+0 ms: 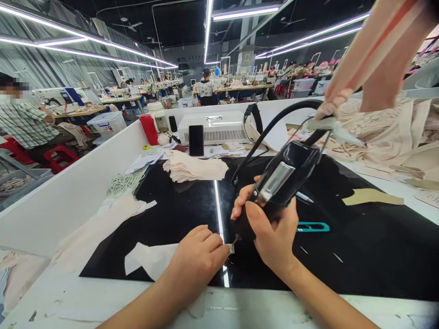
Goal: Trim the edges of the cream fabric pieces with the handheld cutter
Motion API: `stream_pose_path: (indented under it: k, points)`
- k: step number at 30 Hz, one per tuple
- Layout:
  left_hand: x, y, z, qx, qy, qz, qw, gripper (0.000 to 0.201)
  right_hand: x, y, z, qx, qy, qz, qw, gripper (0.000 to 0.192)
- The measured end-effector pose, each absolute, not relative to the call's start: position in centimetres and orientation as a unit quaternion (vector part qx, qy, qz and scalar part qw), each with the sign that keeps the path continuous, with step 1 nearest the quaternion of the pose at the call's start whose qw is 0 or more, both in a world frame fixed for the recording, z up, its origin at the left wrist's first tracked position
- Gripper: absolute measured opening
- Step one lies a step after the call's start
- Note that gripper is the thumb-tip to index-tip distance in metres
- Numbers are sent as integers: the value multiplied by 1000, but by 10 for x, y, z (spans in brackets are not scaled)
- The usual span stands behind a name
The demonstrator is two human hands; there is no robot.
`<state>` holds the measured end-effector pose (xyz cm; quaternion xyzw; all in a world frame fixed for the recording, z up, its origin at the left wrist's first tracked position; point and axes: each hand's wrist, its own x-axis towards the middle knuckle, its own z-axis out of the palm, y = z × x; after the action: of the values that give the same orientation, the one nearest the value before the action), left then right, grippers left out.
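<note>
My right hand (274,233) is wrapped round a black corded hand-held tool (274,178) with a silver lever on its side. The tool leans over the glossy black board (360,256), its thin metal tip pointing down. Close to that tip, my left hand (200,253) has its fingers pressed together on the narrow end of a pale fabric piece (151,260). Most of the fabric lies flat to the left, partly hidden under the hand. The tip is at the fabric's end; I cannot tell whether they touch.
A strip of pink cloth (370,59) holds the tool's cable from above. Stacked fabric pieces (195,165), a phone (196,140) and a white vented box (219,125) stand behind. Teal thread snips (313,227) lie right. Cord (125,183) is coiled left. Co-workers sit beyond.
</note>
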<state>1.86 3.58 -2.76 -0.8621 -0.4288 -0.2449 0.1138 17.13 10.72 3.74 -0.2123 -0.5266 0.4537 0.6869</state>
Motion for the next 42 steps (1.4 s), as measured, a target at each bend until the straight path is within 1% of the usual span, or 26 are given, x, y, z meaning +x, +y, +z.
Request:
stream_pose_path:
  k: [7, 11, 21, 27, 32, 35, 42]
  points:
    - [18, 34, -24, -862, -429, -247, 112, 16, 175, 104, 37, -198, -511, 476, 688, 30]
    - [18, 33, -23, -862, -431, -242, 108, 16, 176, 99, 35, -181, -511, 487, 685, 33]
    - [17, 32, -23, -866, -428, -241, 95, 14, 175, 96, 36, -209, -525, 465, 682, 31]
    - [15, 30, -25, -868, -425, -239, 92, 17, 175, 103, 35, -201, -500, 469, 700, 31]
    - [16, 28, -26, -868, -430, -234, 87, 17, 173, 104, 35, -203, -519, 464, 689, 31]
    - [15, 24, -22, -866, -431, -243, 69, 18, 174, 103, 34, -201, -528, 453, 690, 31]
    - [5, 9, -10, -854, -447, -263, 42, 27, 180, 103, 31, -216, -523, 448, 692, 35]
